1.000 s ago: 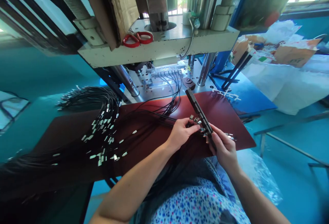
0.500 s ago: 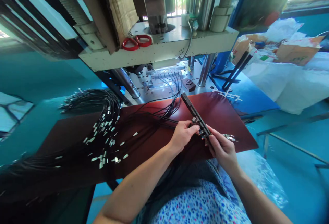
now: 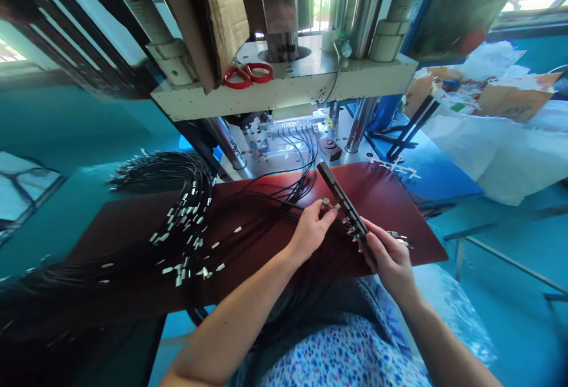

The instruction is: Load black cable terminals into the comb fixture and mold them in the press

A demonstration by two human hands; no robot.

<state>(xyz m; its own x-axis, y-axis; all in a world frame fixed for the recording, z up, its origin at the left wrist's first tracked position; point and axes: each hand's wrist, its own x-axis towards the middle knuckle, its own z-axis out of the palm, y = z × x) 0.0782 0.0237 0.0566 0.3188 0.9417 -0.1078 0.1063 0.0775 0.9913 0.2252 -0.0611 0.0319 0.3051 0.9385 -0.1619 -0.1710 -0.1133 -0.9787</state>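
While bar in right hand, room toward board's right edge

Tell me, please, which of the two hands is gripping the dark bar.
The right hand: it grips the near end of the dark bar, while the left hand holds small metal connectors beside the bar.

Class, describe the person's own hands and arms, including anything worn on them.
The left hand and right hand are ungloved, with no jewellery discernible. Both forearms are bare, no sleeves showing. Between them appears a light garment with blue and pinkish spots.
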